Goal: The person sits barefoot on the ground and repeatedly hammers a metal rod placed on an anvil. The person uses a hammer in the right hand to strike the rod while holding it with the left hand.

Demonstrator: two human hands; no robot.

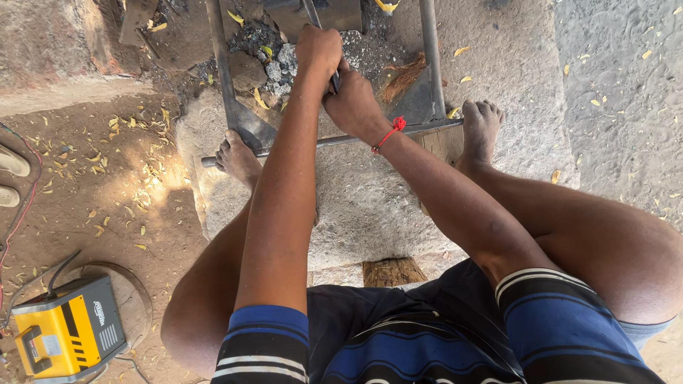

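My left hand (318, 48) and my right hand (352, 99) are both closed around a thin dark metal handle (334, 80) that slants up toward a dark metal block (313, 13) at the top. A red thread is tied on my right wrist. Below the hands lies a steel frame (222, 64) of two long bars and a thin cross rod (341, 140). My bare left foot (238, 160) rests on the rod's left end, my bare right foot (482, 128) beside its right end. I sit with knees spread over a stone slab (370, 206).
A yellow and grey welding machine (67, 331) with cables sits at lower left on dirt strewn with dry leaves. Grey stones and ash (277, 67) lie inside the frame. A wooden block (393, 272) is under me. Sandals (11, 174) lie at the left edge.
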